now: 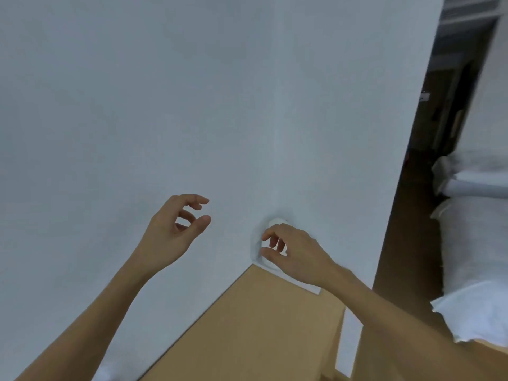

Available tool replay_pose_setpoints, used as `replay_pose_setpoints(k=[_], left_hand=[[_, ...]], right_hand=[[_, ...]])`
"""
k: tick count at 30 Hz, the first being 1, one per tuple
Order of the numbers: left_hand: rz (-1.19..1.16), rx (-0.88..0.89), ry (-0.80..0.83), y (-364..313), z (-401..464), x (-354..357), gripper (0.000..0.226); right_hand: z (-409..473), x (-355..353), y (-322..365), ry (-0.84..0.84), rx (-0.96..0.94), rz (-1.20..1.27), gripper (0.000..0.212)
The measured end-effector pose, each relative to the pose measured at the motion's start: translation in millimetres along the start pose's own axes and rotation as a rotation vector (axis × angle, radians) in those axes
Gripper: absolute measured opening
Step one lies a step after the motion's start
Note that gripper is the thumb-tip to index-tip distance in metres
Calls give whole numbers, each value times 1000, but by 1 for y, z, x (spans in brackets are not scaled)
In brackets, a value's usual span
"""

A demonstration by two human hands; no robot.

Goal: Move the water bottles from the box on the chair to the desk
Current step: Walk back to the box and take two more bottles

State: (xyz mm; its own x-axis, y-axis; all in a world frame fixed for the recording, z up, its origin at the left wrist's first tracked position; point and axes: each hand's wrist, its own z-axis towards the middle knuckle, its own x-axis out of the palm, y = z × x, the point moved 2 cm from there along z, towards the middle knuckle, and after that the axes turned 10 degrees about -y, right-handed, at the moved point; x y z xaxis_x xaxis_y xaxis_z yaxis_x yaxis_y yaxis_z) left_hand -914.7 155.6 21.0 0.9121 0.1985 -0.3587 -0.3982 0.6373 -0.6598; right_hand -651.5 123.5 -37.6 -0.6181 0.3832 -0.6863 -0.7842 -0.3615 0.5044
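We cannot judge progress with much confidence here, because the view is tipped up toward the wall (pixel 192 92) and shows none of the task's main things. No water bottle, no box and no chair appear anywhere, so where the bottles are we cannot say; they lie outside what we can see. What may be the tabletop (pixel 247 325) is a tan wooden surface running into the corner of the white wall, and the part of it in view carries no bottle. From that alone, we would guess that either nothing has been set down on this stretch yet or the bottles stand on a part we cannot see.

Counting what is there: two hands, zero bottles, zero boxes, one wooden surface.

Our left hand (pixel 176 229) is raised in front of the wall, fingers loosely curled and apart, thumb clear of them, holding nothing. Our right hand (pixel 291 251) hangs just above the far corner of the wooden surface, fingers drooping and loosely bent. Behind its fingertips sits a small pale rounded thing (pixel 277 222) at the corner of the wall; it is too blurred to name, and we cannot tell whether the fingers touch it. It does not look gripped.

To the right, a dark doorway (pixel 439 133) opens, and white bedding (pixel 478 243) is piled along the edge of the view.

As we read it, both hands are free, so the fetching of any bottle lies ahead.
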Motion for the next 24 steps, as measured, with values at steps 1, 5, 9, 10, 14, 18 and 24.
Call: replay_pose_setpoints(k=[1, 5, 9, 10, 14, 18, 24], left_hand=[[-34, 25, 25, -14, 9, 23, 25], [-184, 97, 114, -77, 38, 120, 24], [-293, 165, 175, -144, 62, 219, 22], [-308, 179, 186, -160, 66, 243, 21], [-352, 222, 239, -211, 71, 332, 20], [-349, 230, 279, -249, 70, 404, 19], [-330, 248, 302, -285, 85, 493, 20]], right_hand=[[-5, -22, -15, -29, 20, -27, 21], [-32, -115, -75, -142, 95, -137, 20], [-64, -208, -136, -216, 169, -287, 22], [-72, -231, -150, -241, 192, -321, 21], [-102, -313, -201, -326, 281, -438, 16], [-120, -372, -243, -348, 368, -494, 18], [-117, -418, -306, -368, 408, -570, 22]])
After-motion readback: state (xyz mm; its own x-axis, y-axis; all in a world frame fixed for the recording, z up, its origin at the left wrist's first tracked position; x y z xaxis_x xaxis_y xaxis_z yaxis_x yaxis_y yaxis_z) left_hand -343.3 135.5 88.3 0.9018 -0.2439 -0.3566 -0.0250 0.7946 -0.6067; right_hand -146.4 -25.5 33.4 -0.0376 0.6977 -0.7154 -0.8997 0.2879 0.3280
